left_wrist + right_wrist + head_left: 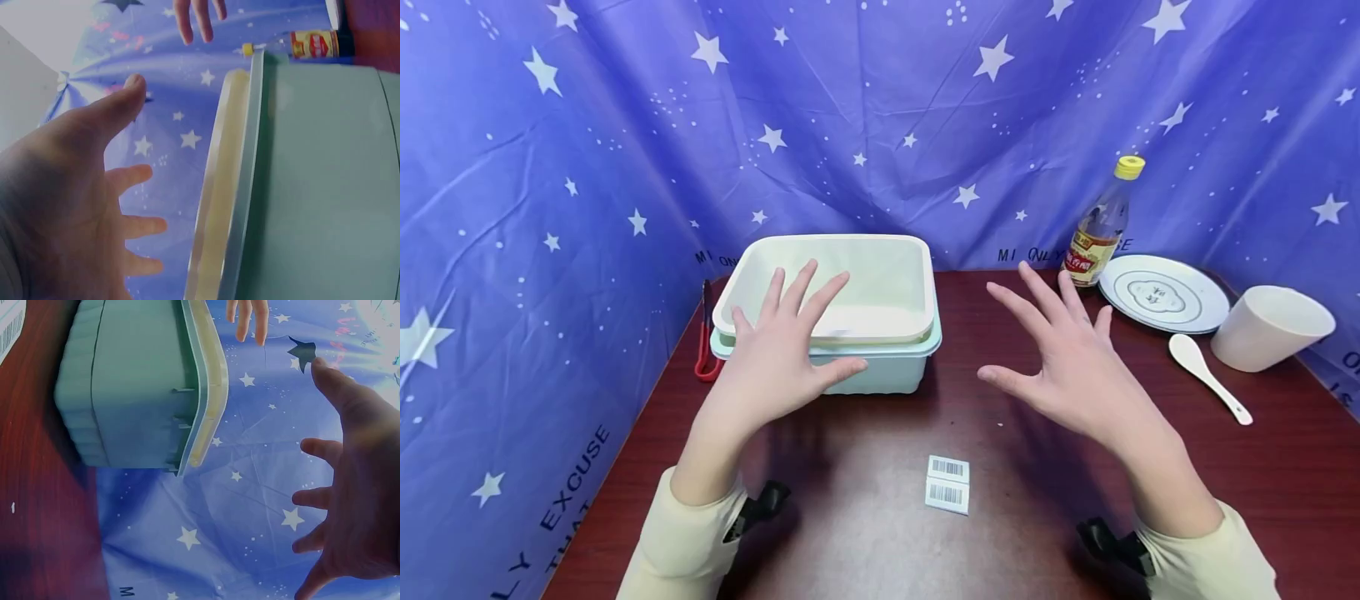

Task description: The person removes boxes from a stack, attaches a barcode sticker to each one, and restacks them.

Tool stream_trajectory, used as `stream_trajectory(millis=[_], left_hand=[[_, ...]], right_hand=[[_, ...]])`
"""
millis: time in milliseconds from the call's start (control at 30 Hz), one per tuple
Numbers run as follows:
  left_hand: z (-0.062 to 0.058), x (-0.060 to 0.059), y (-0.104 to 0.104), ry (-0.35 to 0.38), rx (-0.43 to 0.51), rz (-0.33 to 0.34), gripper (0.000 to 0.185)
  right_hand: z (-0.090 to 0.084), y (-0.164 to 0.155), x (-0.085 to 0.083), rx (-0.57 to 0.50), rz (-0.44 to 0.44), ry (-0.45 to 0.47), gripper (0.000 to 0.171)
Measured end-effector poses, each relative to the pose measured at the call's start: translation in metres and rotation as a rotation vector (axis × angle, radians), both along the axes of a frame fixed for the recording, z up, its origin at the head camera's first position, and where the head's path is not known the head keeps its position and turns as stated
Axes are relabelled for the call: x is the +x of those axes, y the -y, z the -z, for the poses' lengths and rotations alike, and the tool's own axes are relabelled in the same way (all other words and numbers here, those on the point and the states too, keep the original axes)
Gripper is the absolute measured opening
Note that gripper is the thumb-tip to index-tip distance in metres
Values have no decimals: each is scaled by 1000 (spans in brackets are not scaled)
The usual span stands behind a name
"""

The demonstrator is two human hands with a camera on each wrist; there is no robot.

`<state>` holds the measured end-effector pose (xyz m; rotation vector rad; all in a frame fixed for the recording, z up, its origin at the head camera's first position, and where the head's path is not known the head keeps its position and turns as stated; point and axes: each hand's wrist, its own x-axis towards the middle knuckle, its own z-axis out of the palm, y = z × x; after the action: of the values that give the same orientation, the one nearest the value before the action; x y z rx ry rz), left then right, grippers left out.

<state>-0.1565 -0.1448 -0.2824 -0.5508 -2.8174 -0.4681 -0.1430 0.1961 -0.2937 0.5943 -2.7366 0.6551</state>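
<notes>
Both hands hover with fingers spread and hold nothing. In the head view my left hand (pixel 778 358) is in front of the left part of a pale green plastic basin (pixel 880 375), and the left wrist view shows a gap between that hand (pixel 69 169) and the basin. A white inner tray (pixel 880 321) sits in the top of the basin. To the right of the basin, my right hand (pixel 1071 362) is raised over the table, apart from everything. The right wrist view shows this hand (pixel 362 481) facing the basin's side (pixel 137 394).
A bottle with a yellow cap (pixel 1093 237), a white plate (pixel 1165 292), a white cup (pixel 1270 329) and a white spoon (pixel 1210 379) are at the right. Red-handled tongs or scissors (pixel 706 354) lie left of the basin. A barcode card (pixel 947 483) lies in front.
</notes>
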Motion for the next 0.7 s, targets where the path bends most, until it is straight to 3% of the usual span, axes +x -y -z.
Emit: stream_trajectory(millis=[300, 700], left_hand=[[-2, -13, 25, 22, 63, -26, 94], [-1, -31, 59, 28, 226, 7, 93]], right_hand=[[4, 14, -17, -2, -13, 65, 85], [10, 46, -46, -76, -37, 134, 84]])
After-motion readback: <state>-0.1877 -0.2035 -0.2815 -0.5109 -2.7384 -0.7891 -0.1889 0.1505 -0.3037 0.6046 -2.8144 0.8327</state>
